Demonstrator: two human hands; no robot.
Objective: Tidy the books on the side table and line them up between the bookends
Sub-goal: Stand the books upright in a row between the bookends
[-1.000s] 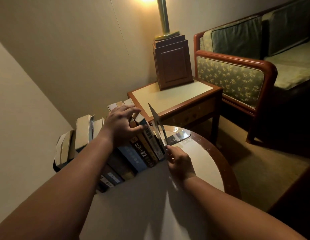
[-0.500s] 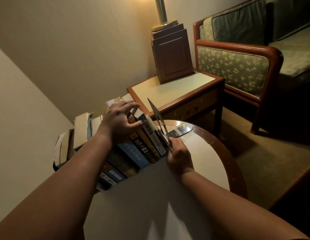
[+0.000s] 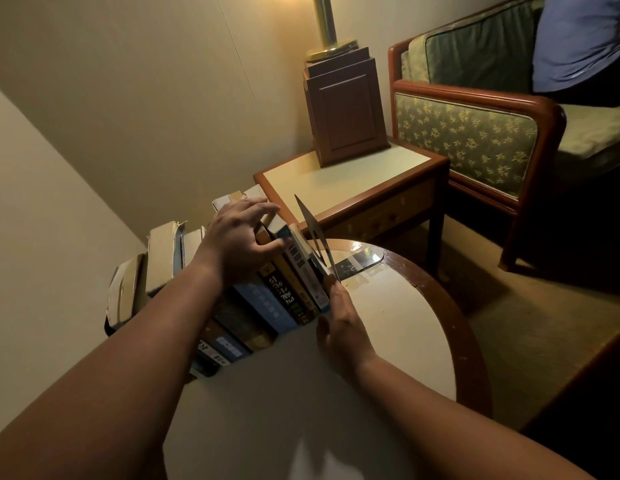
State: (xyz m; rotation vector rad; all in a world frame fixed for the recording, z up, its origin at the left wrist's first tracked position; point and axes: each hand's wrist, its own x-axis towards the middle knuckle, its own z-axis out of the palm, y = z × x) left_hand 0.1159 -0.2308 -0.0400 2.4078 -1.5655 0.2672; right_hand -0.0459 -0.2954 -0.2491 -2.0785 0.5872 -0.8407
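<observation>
- Left arm ran in from the lower left, with the forearm across the near part of the row.
- Left hand [image 3: 239, 244] sat palm-down on top of the books [image 3: 267, 306]. Its fingers were spread and curled over the top edges and the thumb pressed on a spine, so it gripped the upper part of a few books.
- Right arm ran in from the lower right. Right hand [image 3: 339, 323] was low on the round surface [image 3: 405, 323], seen edge-on with its back to the camera.
- Its fingertips were at the foot of the bookend [image 3: 315, 233].
- Right-hand grip: the fingers were mostly hidden behind the hand itself. It was not possible to tell whether they pinched the plate or only pushed on it.
- The books stood in one row on the left part of the surface, spines to the camera and slanted in the view. The rightmost book touched the bookend.
- The bookend was a thin metal plate, upright at the right end of the row. A shiny flat piece lay just past it, and it was unclear whether that was its foot.
- Hidden: the left forearm covered the middle spines. The spine text was too small to read.
- The pale books at the far left [image 3: 159, 258] showed page edges only, and that end of the row sat in shadow.
- Behind stood a square side table [image 3: 353, 181] carrying a lamp base [image 3: 346, 109], with the lamp's top cut off by the frame.
- An armchair [image 3: 467, 133] stood to the right. A person in a blue shirt [image 3: 575, 39] sat in it, mostly out of frame.
</observation>
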